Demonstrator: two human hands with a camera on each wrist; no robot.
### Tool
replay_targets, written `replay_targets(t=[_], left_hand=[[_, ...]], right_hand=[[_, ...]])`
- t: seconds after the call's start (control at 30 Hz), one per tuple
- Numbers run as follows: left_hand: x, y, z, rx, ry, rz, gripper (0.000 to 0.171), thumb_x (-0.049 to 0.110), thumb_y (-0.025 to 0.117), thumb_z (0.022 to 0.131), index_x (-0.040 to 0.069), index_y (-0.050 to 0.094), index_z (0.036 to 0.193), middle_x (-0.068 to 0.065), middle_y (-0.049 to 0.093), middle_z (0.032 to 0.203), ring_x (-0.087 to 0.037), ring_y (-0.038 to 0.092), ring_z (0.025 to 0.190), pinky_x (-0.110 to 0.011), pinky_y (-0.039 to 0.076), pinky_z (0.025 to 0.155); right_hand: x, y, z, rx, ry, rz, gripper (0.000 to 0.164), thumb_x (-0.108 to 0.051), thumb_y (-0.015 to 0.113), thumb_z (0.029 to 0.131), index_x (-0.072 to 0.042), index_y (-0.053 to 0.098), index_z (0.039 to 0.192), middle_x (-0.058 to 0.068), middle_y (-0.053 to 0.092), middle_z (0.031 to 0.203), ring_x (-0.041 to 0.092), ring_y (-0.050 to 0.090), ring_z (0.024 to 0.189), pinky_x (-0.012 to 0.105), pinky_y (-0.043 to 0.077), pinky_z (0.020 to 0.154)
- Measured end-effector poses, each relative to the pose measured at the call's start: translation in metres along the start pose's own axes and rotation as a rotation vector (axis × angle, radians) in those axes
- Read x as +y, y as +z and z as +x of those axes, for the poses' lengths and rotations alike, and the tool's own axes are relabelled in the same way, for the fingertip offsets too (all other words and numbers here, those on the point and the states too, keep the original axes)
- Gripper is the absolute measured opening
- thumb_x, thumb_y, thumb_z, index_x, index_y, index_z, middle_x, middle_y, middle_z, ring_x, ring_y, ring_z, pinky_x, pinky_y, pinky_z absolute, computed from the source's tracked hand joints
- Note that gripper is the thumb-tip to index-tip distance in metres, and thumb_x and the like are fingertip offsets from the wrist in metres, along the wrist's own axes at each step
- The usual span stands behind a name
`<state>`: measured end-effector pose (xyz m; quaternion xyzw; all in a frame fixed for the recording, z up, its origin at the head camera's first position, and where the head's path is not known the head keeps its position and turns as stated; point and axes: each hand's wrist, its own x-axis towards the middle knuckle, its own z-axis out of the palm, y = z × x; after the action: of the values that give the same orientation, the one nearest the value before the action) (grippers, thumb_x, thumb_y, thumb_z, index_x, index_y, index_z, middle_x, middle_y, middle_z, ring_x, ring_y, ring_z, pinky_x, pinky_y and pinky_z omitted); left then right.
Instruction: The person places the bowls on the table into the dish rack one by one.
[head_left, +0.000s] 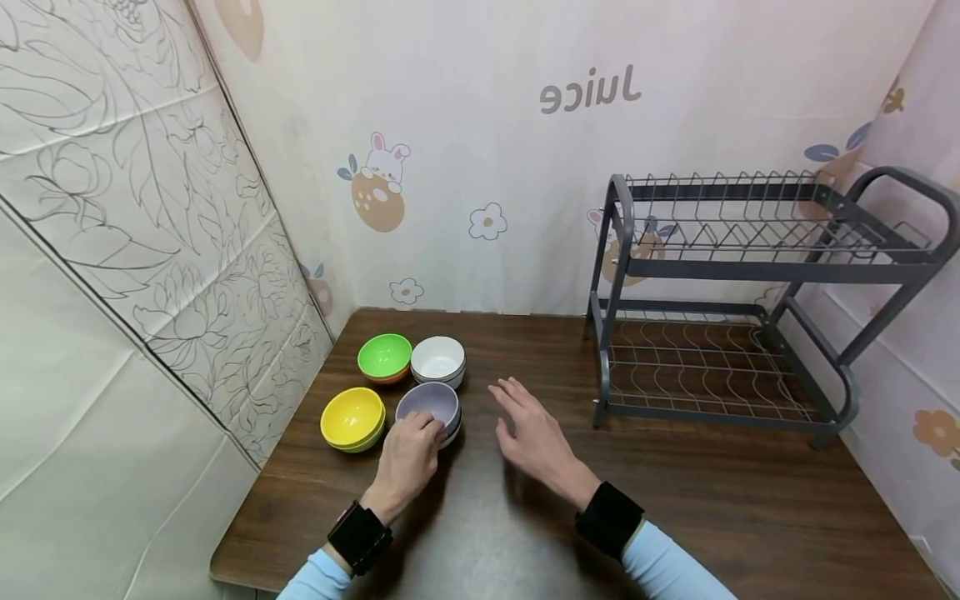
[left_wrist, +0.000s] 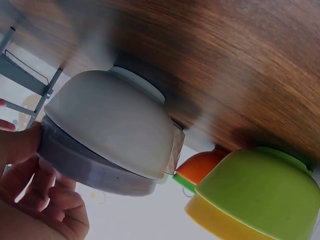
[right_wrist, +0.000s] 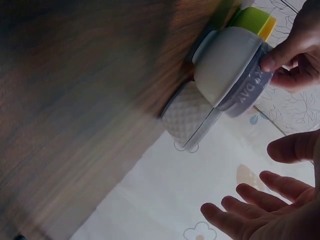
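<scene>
Left hand: At lower centre of the head view, a person's left hand (head_left: 408, 454) grips the rim of a purple bowl (head_left: 427, 399), thumb on one side and fingers curled.

Purple bowl: It sits just left of centre in the head view, in the mouth of a pale bowl (left_wrist: 112, 125); the right wrist view shows lettering on its side.

Right hand: Right of the bowls, near the centre of the head view, the right hand (head_left: 531, 437) hangs over the table (head_left: 517, 542) with fingers extended, thumb apart and nothing held.

White bowls: A stack of white bowls (head_left: 438, 358) stands just behind the purple one; a diamond pattern shows on its side in the right wrist view.

Green and orange: A bright green bowl (head_left: 384, 355) rests in an orange bowl (head_left: 387, 380), left of the white stack.

Yellow and lime: A yellow bowl (head_left: 351, 414) sits in a lime bowl (head_left: 362, 447), at the left end of the group.

Rack: A dark two-tier dish rack (head_left: 750, 271) fills the right of the frame, well apart from the bowls.

Wrists: Black bands (head_left: 611, 518) and light blue sleeves (head_left: 670, 562) at lower frame.

Backdrop: A printed wall sheet (head_left: 487, 142) reads "Juice" in reverse, upper right of centre.
</scene>
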<state>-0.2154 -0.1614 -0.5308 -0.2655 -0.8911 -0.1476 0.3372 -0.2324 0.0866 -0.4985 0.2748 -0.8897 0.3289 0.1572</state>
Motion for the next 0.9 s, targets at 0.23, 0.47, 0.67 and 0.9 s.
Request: replay_targets(t=[0.23, 0.47, 0.67, 0.9], left_hand=[[0.0, -0.002, 0.01, 0.013, 0.029, -0.013, 0.004, 0.008, 0.076, 0.09, 0.004, 0.073, 0.09, -0.005, 0.063, 0.086, -0.028, 0.06, 0.078, -0.042, 0.048, 0.063], [0.009, -0.007, 0.033, 0.016, 0.065, -0.012, 0.004, 0.008, 0.077, 0.09, 0.005, 0.075, 0.094, -0.004, 0.064, 0.088, -0.027, 0.059, 0.083, -0.041, 0.048, 0.067], [0.021, -0.006, 0.052, 0.019, 0.14, -0.03, 0.009, 0.002, 0.079, 0.086, 0.008, 0.076, 0.092, -0.003, 0.062, 0.085, -0.026, 0.058, 0.083, -0.04, 0.049, 0.069], [0.036, 0.001, 0.065, -0.003, 0.189, -0.044, 0.005, 0.005, 0.079, 0.087, 0.007, 0.076, 0.089, -0.002, 0.062, 0.085, -0.026, 0.058, 0.082, -0.037, 0.047, 0.066]], right_hand=[[0.002, -0.001, -0.003, -0.007, -0.005, -0.026, 0.055, -0.002, 0.07, 0.095, -0.006, 0.059, 0.149, 0.016, 0.054, 0.153, 0.03, 0.051, 0.142, 0.047, 0.053, 0.099], [0.003, -0.012, -0.005, 0.041, 0.02, -0.011, 0.055, -0.005, 0.067, 0.098, -0.01, 0.057, 0.152, 0.012, 0.046, 0.161, 0.009, 0.063, 0.077, 0.026, 0.04, 0.056], [0.008, -0.023, -0.007, 0.107, 0.022, 0.002, 0.056, -0.006, 0.068, 0.098, -0.011, 0.057, 0.152, 0.007, 0.04, 0.165, 0.0, 0.034, 0.048, 0.024, 0.039, 0.05], [0.01, -0.031, -0.014, 0.147, 0.04, -0.012, 0.057, -0.005, 0.068, 0.097, -0.012, 0.057, 0.152, 0.007, 0.043, 0.164, 0.001, 0.034, 0.046, 0.024, 0.038, 0.047]])
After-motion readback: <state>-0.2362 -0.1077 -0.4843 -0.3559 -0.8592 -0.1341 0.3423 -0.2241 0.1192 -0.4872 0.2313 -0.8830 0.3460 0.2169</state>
